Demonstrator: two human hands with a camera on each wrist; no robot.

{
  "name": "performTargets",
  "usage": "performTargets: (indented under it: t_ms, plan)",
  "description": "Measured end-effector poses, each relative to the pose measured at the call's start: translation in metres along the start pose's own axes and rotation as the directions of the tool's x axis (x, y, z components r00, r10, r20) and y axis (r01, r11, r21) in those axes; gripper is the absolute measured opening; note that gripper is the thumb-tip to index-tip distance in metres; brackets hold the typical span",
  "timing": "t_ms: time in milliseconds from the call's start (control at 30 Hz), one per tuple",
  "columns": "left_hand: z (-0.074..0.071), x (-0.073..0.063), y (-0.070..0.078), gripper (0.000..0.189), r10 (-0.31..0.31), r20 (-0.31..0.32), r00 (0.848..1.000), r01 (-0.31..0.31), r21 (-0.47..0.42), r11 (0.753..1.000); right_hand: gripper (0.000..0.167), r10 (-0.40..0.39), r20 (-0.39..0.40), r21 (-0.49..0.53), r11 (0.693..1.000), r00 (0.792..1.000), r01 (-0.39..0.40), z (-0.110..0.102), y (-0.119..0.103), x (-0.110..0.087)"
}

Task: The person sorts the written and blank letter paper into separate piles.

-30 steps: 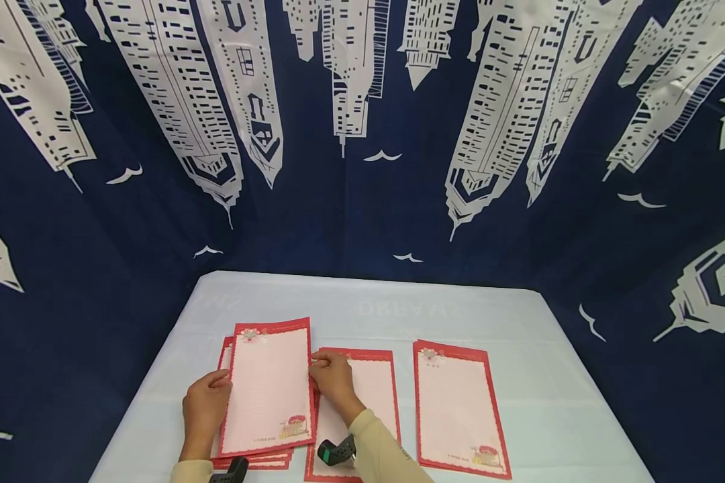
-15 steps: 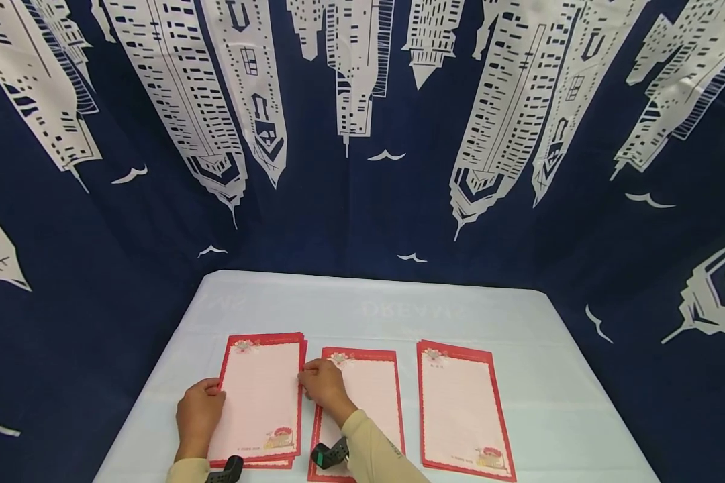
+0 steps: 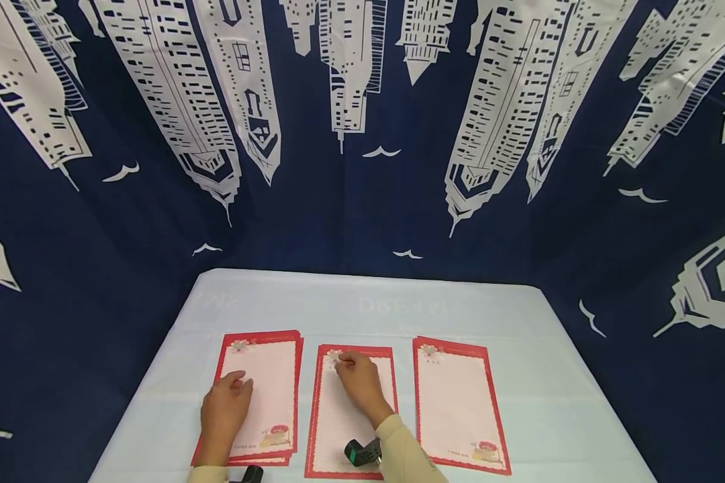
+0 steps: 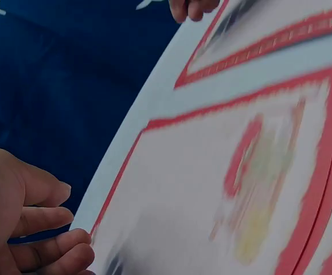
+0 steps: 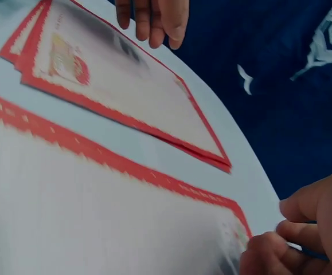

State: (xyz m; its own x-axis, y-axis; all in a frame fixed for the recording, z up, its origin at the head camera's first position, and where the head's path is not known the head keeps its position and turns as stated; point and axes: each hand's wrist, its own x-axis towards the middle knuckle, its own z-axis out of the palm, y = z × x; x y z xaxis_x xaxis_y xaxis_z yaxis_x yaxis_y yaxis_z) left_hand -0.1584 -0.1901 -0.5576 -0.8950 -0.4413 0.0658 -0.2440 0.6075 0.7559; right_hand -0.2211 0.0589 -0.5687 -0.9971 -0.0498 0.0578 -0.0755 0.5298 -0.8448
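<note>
My left hand (image 3: pixel 226 409) is over the left pile of red-bordered letter paper (image 3: pixel 272 396), its fingers loosely bent. In the left wrist view nothing lies between those fingers (image 4: pixel 48 220). That pile is uneven, with lower sheets showing at the bottom and right edges. Above the top of the middle pile (image 3: pixel 338 436) is my right hand (image 3: pixel 362 386), fingers bent loosely. The right wrist view shows no sheet held in the right hand (image 5: pixel 303 229). A third pile of the same paper (image 3: pixel 456 409) lies to the right, slightly turned, away from both hands.
All the piles lie on a white tablecloth (image 3: pixel 544 376). Behind and beside the table hangs a dark blue cloth (image 3: pixel 338 221) printed with white buildings and birds. A black wrist camera (image 3: pixel 362 453) sits on the right wrist over the middle pile.
A sheet held by both hands came down onto the left pile. Both hands have since let go and moved right, the left over its pile and the right over the middle one.
</note>
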Motion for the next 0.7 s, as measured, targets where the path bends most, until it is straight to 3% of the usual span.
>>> performTargets:
  t_ms: [300,567,700]
  plan:
    - [0.031,-0.017,0.027,0.031,0.100,0.165,0.981,-0.086,-0.092,0.992,0.024,0.045,-0.038,-0.073,0.996,0.998,-0.048,-0.046,0.025,-0.019]
    - [0.057,-0.032,0.047,0.038,0.175,0.311,0.934,-0.145,-0.118,0.982,0.026,0.063,-0.148,-0.156,0.984,0.987,-0.086,-0.068,0.038,-0.039]
    - [0.065,-0.040,0.055,0.042,0.203,0.336,0.920,-0.187,-0.080,0.979,0.027,0.088,-0.165,-0.214,0.969,0.982,-0.123,-0.073,0.040,-0.047]
